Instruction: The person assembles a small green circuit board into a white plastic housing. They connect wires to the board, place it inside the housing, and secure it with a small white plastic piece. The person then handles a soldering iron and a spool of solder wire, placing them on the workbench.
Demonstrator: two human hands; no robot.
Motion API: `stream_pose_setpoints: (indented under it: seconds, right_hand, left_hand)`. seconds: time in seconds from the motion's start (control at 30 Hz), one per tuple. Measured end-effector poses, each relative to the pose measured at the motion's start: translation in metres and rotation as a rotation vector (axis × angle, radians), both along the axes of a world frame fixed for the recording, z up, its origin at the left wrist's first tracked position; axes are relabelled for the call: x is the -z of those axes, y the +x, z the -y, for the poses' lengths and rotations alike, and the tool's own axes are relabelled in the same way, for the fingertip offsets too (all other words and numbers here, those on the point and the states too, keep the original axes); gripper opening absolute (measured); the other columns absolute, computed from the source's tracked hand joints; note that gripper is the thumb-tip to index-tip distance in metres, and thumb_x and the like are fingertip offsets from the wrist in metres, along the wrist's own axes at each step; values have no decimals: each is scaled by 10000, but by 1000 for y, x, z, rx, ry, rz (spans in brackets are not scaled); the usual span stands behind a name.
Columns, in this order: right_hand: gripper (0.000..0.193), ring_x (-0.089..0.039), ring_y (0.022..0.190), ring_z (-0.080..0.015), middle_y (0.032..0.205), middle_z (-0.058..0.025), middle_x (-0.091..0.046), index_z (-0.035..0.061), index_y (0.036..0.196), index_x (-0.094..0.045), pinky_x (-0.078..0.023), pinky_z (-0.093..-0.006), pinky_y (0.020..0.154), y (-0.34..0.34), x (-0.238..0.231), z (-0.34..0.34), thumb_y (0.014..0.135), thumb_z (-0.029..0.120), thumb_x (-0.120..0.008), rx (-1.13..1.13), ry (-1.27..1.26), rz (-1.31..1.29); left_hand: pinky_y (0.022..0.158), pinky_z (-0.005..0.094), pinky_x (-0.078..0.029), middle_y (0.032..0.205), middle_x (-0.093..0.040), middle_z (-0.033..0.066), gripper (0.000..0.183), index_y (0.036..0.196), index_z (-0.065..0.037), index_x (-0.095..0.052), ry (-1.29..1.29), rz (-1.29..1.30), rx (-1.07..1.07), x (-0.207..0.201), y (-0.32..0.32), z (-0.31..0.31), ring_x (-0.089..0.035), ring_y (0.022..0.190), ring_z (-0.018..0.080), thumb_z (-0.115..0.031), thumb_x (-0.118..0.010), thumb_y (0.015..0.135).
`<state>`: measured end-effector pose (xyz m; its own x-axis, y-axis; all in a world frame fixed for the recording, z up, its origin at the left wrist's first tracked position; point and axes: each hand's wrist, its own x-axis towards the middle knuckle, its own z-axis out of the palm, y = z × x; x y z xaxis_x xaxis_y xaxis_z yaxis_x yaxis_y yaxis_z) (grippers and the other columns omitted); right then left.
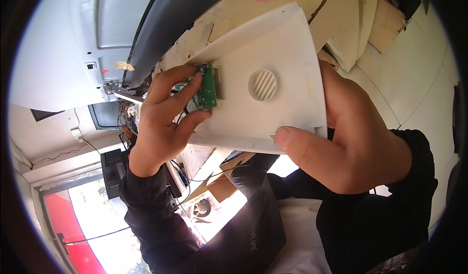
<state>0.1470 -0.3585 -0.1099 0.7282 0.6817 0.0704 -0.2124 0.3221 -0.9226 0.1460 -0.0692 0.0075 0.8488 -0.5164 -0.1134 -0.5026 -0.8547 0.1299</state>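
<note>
Through the head camera I see my two bare hands, both occupied. The grip of my left hand point(163, 110) is clamped on a green circuit board point(209, 88), with the fingers at its upper part and the thumb at its lower edge. This board stands over the left part of the inner side of a white plastic cover point(292, 45); whether the two are touching, I cannot tell. The grip of my right hand point(351, 142) is closed on the right edge of the cover, with the thumb lying on the inner side near the lower corner. In the cover, to the right of the board, there is a round grille point(263, 85) with slanted slats. The cover is held tilted in front of a worn beige worktop point(234, 13), which has pinkish-red marks. At the right I see a tiled floor point(419, 79) and a piece of cardboard point(387, 25); at the lower left, a bright window point(102, 210).
</note>
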Motion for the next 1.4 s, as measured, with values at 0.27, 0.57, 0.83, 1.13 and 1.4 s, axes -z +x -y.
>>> stream_pose_setpoints:
  seconds: [0.27, 0.57, 0.83, 1.13, 1.4]
  right_hand:
    - [668, -642, 1198, -228, 1310, -199, -624, -115, 1471, -349, -523, -380, 1014, -13, 4, -20, 908, 56, -665, 140, 391, -120]
    - [866, -656, 1156, -222, 1295, -191, -624, -96, 1479, -346, -543, -375, 975, 9, 22, -15, 809, 120, -850, -139, 396, -47]
    - [793, -662, 1112, -310, 1330, -197, -611, -29, 1418, -492, -544, -395, 947, 1, 48, -31, 786, 188, -918, 62, 298, 364]
    - [541, -675, 1065, -310, 1203, -192, -639, -28, 1369, -485, -550, -368, 810, -28, 46, -111, 879, 30, -708, 379, 320, 289]
    - [338, -677, 989, -265, 1059, -142, -662, -5, 1178, -616, -537, -358, 809, -16, 47, -132, 881, 91, -746, 176, 412, 193]
  left_hand:
    - [1070, 400, -483, 1404, -594, 196, 614, 1321, 58, -671, -38, -21, -25, 2, -1, -7, -603, 1275, 346, -48, -860, 747]
    - [1084, 415, -471, 1401, -587, 212, 755, 1431, 43, -577, -87, -56, -85, -1, 4, -12, -608, 1263, 360, -17, -850, 730]
    - [1019, 411, -492, 1331, -567, 175, 801, 1430, -17, -578, 123, -101, -35, -17, 16, 15, -604, 1201, 330, -3, -836, 672]
    - [1054, 405, -467, 1371, -539, 151, 782, 1414, -67, -590, 49, -193, -202, -26, 11, 15, -568, 1253, 332, 1, -822, 671]
    - [1077, 410, -459, 1378, -536, 173, 768, 1421, -44, -577, 65, -255, -134, -35, 17, 14, -559, 1261, 359, -16, -832, 698]
